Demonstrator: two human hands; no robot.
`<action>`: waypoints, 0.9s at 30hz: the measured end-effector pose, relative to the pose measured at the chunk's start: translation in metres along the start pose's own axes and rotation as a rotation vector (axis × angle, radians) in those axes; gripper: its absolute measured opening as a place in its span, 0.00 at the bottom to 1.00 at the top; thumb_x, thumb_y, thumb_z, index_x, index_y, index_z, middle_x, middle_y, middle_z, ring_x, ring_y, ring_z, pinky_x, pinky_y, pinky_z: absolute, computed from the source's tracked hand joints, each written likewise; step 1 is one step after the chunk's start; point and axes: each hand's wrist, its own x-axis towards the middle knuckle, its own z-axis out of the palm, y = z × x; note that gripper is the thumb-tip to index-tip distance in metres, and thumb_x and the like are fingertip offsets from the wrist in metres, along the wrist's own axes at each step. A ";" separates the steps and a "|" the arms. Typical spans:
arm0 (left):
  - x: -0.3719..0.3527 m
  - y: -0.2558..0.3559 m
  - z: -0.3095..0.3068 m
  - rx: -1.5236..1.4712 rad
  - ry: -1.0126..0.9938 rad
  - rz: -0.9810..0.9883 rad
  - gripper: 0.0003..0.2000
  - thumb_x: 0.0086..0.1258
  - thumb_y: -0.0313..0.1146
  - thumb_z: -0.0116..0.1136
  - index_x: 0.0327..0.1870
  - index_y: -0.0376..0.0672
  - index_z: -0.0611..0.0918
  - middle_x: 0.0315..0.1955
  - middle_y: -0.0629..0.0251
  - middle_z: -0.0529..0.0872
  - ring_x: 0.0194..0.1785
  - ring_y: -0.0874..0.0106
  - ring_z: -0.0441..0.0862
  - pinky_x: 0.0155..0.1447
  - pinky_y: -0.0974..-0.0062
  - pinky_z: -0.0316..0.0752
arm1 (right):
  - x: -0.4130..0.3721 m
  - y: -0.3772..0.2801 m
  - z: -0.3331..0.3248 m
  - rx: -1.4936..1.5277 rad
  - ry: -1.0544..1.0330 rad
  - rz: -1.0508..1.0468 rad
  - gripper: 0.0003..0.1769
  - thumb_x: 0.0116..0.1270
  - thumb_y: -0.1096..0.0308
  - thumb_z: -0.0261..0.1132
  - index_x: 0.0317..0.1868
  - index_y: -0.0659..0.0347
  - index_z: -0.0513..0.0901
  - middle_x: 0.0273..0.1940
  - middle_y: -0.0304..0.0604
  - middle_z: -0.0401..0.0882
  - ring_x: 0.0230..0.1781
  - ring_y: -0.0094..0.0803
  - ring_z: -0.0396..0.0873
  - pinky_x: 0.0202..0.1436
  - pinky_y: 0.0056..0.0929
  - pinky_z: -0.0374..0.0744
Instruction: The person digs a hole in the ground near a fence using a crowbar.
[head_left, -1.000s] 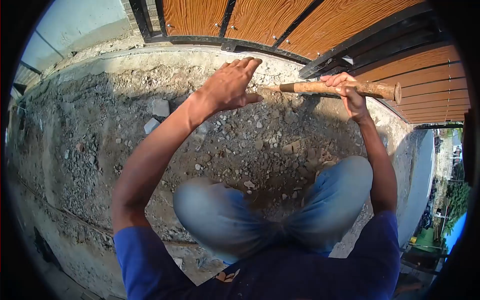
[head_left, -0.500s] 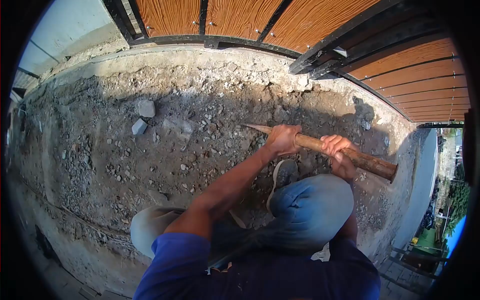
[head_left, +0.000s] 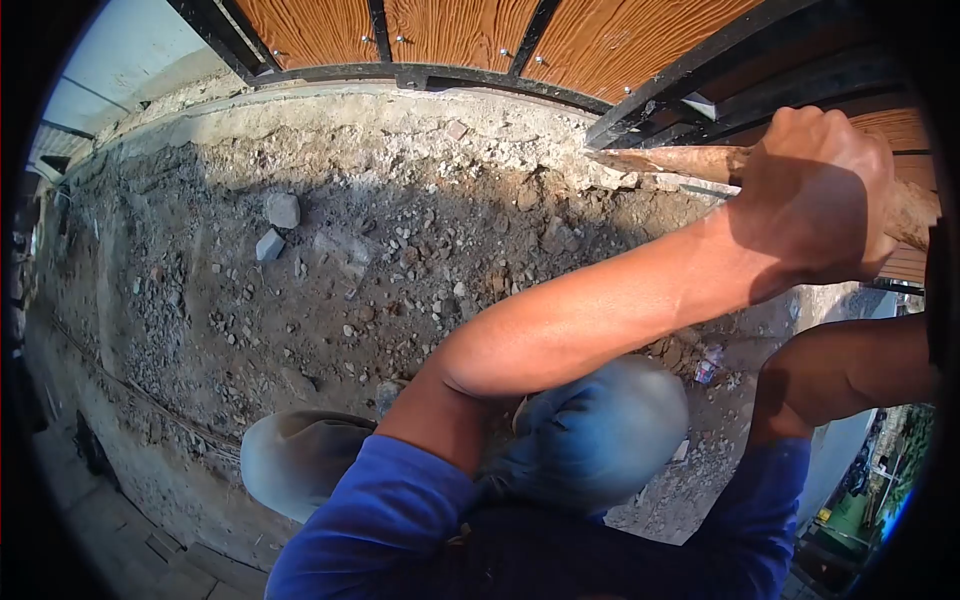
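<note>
My left hand [head_left: 815, 195] is up at the right, its fingers wrapped round a wooden handle [head_left: 690, 160]. The handle runs roughly level in front of the gate's lower frame, and a length of it shows again past the hand near the right edge. What kind of tool it belongs to I cannot make out. My right forearm [head_left: 850, 370] reaches out past the right edge of the view, so my right hand is not seen. Below lies broken, dug-up ground [head_left: 400, 270] with loose stones and rubble.
Two larger stones, a grey block [head_left: 283, 210] and a paler one [head_left: 269, 245], lie at the left. A gate with orange-brown panels [head_left: 460, 35] and a black frame [head_left: 500, 72] borders the far side. A small scrap of litter [head_left: 708, 365] lies beside my knee [head_left: 620, 430].
The handle has gone up and to the right, from low over the rubble to the gate's height. My left hand rose with it, and my right hand has left the view.
</note>
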 end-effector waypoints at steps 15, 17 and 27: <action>-0.294 -0.184 0.011 0.164 -0.058 -0.627 0.11 0.57 0.36 0.67 0.27 0.41 0.77 0.21 0.49 0.82 0.29 0.46 0.83 0.35 0.53 0.77 | -0.221 0.232 0.058 0.067 0.341 0.274 0.12 0.71 0.74 0.59 0.30 0.59 0.66 0.23 0.40 0.67 0.21 0.28 0.70 0.33 0.35 0.76; -0.317 -0.158 0.018 0.178 -0.172 -0.800 0.11 0.55 0.38 0.67 0.30 0.42 0.81 0.25 0.47 0.85 0.33 0.46 0.86 0.38 0.51 0.79 | -0.221 0.230 0.056 0.043 0.463 0.476 0.11 0.72 0.74 0.56 0.30 0.58 0.65 0.22 0.40 0.66 0.20 0.29 0.68 0.33 0.34 0.74; -0.333 -0.171 0.025 0.146 -0.115 -0.836 0.09 0.42 0.34 0.66 0.25 0.42 0.83 0.23 0.53 0.86 0.33 0.49 0.86 0.39 0.54 0.80 | -0.235 0.300 0.000 -0.028 0.452 0.526 0.11 0.77 0.66 0.58 0.34 0.59 0.74 0.25 0.34 0.59 0.28 0.25 0.62 0.42 0.28 0.68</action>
